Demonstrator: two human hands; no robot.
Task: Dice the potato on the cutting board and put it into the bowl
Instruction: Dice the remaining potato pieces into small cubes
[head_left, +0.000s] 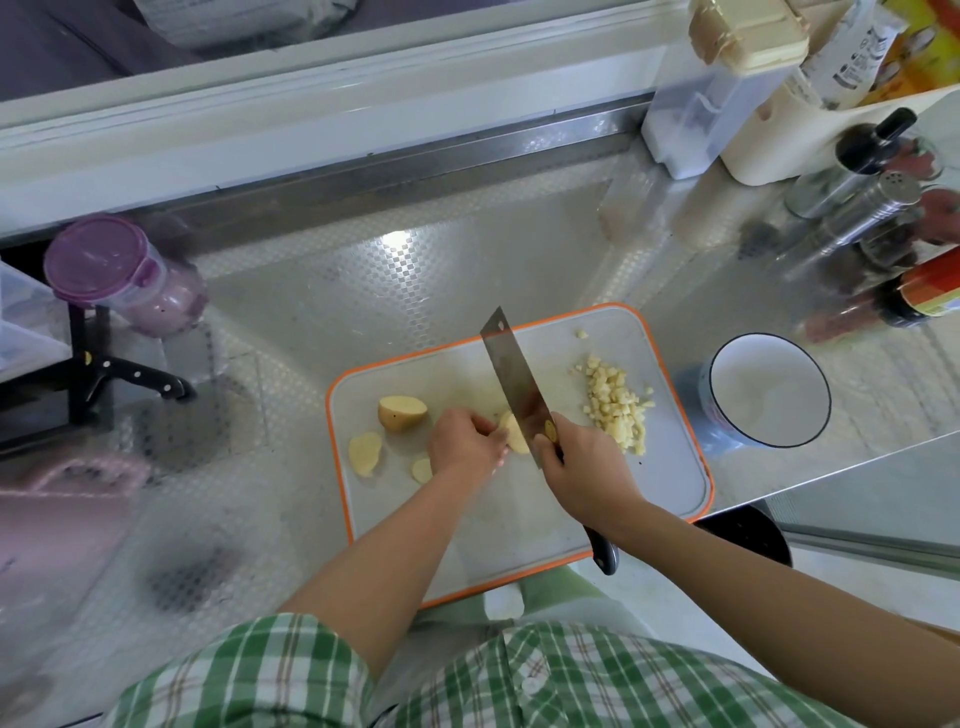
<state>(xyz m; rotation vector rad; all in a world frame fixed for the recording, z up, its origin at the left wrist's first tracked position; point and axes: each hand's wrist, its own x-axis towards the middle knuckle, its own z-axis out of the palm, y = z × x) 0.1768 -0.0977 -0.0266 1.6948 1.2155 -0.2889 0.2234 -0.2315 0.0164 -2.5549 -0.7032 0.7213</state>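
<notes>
Bowl (769, 384) at 3 o'clock of cutting board (519, 519), only white interior showing. Left hand (465, 441) fingers pinching potato piece (514, 436), half hidden by cleaver (511, 374); right hand (584, 473) fingers grasping its handle.

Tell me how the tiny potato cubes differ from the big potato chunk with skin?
The cube pile is many tiny pale bits; the big chunk is one solid piece. The big chunk shows brown skin; the cube pile looks skinless. The cube pile lies right of the knife, the big chunk left. Both rest on the cutting board.
</notes>
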